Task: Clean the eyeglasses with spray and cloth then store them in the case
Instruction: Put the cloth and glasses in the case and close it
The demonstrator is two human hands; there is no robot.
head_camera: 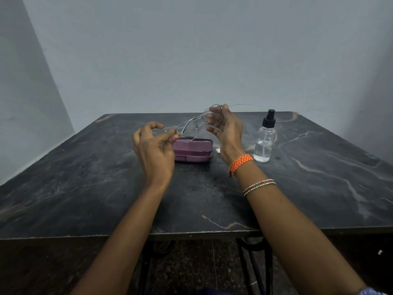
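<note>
Eyeglasses [198,122] held in the air above the purple case [192,150], pinched at one end by the left hand [154,145], gripped at the other by the right hand [226,126]. Case shut on the table [85,188]; spray bottle [264,139] right of the case.

Left hand [154,145]: bare, pink-painted thumbnail
Right wrist: woven orange thread band [240,163]
Right forearm: two thin beaded bangles [259,186]
</note>
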